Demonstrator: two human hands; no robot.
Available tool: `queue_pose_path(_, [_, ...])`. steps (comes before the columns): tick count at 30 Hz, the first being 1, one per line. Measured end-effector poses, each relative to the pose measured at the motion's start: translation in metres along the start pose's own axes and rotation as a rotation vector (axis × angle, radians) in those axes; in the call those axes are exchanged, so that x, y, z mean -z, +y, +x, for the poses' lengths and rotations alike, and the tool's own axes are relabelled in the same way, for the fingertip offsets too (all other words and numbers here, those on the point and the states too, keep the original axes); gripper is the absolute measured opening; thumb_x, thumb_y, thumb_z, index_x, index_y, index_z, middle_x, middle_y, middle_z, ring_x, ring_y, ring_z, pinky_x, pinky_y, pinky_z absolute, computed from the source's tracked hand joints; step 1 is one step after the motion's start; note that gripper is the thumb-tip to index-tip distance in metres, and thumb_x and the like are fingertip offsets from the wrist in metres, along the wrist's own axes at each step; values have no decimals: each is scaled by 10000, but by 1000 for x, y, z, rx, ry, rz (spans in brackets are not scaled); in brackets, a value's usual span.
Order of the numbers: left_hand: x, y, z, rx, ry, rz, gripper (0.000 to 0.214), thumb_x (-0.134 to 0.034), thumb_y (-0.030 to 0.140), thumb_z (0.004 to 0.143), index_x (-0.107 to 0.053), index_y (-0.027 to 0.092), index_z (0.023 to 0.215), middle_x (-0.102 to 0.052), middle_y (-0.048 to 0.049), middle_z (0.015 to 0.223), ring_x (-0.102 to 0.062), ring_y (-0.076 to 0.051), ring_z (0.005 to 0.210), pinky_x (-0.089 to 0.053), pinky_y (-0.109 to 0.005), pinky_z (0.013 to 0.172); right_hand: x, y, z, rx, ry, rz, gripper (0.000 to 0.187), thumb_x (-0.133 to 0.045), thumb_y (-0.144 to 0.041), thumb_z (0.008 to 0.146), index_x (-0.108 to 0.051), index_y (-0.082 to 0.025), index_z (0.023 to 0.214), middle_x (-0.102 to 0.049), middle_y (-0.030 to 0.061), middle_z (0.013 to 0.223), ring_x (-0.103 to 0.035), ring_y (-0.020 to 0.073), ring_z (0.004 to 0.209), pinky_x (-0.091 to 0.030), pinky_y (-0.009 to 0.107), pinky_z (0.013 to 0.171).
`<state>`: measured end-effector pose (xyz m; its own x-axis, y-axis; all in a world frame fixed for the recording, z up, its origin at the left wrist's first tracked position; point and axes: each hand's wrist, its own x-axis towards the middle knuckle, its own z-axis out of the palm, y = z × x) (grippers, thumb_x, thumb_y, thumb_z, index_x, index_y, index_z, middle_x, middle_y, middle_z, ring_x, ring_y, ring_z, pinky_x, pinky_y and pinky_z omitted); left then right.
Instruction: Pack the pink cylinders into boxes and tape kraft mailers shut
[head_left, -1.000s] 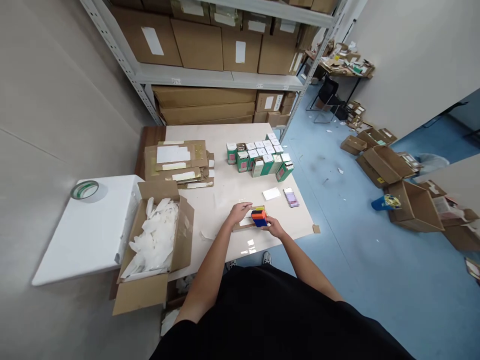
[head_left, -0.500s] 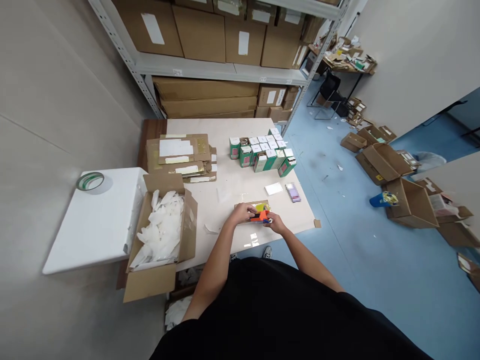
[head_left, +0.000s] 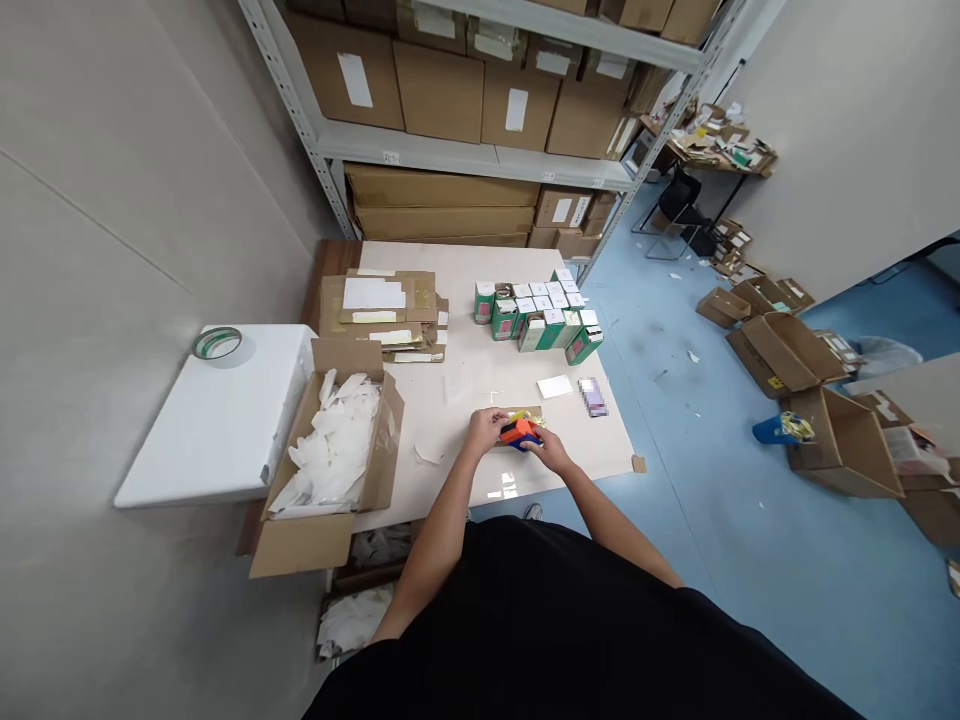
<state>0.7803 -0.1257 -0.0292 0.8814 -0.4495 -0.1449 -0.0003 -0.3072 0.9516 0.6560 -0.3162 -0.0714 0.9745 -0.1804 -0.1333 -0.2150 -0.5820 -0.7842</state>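
Low over the front of the table, an orange and blue tape dispenser point(head_left: 519, 432) with a dark part at its left is between my hands. My right hand point(head_left: 552, 451) grips its right end. The fingers of my left hand point(head_left: 486, 428) are closed at its upper left end; their exact hold is partly hidden. Something yellow and shiny point(head_left: 527, 414), seemingly the tape roll, shows behind the orange part. Beneath my hands lies a small piece of cardboard point(head_left: 534, 410), mostly covered. A white card point(head_left: 554, 386) and a blurred purple item point(head_left: 592, 397) lie to the right.
Green-and-white boxes point(head_left: 551, 325) stand at the back right of the table point(head_left: 457, 270). Flattened cardboard point(head_left: 420, 290) is stacked at the back left. An open carton point(head_left: 390, 440) of white paper stands left, beside a white surface point(head_left: 202, 430) bearing a tape roll point(head_left: 217, 342). Shelving point(head_left: 450, 150) rises behind.
The tape dispenser has turned, showing more of its orange top and blue underside. My left fingers have shifted up along its left end. The view has swung slightly left.
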Motion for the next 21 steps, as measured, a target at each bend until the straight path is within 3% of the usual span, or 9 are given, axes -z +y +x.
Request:
queue_pose_path(3, [11, 4, 1, 19, 114, -35, 106, -658, 198, 814, -762, 200, 789, -766, -27, 787, -696, -176, 761, -544, -290, 769, 18, -2, 5, 23, -15, -8, 404, -628, -621, 903, -687, -230, 988, -710, 41, 912, -630, 233, 834, -469, 326, 769])
queue_pose_path(7, [42, 5, 3, 39, 267, -45, 109, -662, 244, 805, -760, 201, 821, -774, -28, 831, -700, -182, 799, -548, -297, 810, 48, 3, 8, 33, -29, -123, 467, -612, -672, 897, -716, -222, 965, -726, 53, 887, -637, 234, 813, -450, 315, 747])
queue_pose_path(11, [62, -10, 4, 141, 309, 6, 131, -660, 278, 811, -761, 206, 854, -786, -36, 881, -708, -186, 844, -548, -299, 861, 66, 5, 14, -13, -68, -261, 504, -582, -707, 904, -740, -229, 929, -729, 40, 844, -642, 218, 777, -420, 290, 694])
queue_pose_path(15, [61, -38, 5, 276, 330, 83, 179, -628, 271, 835, -766, 198, 922, -796, -52, 950, -716, -182, 888, -548, -281, 872, 66, -3, 33, -68, -150, -360, 486, -600, -690, 910, -777, -244, 987, -765, 43, 905, -679, 221, 836, -421, 275, 690])
queue_pose_path(21, [59, -79, 6, 449, 365, 110, 213, -664, 300, 809, -783, 193, 949, -805, -66, 974, -737, -198, 920, -557, -280, 863, 50, -19, 60, -119, -173, -482, 460, -693, -655, 870, -796, -247, 1056, -788, 69, 1017, -701, 237, 931, -436, 270, 710])
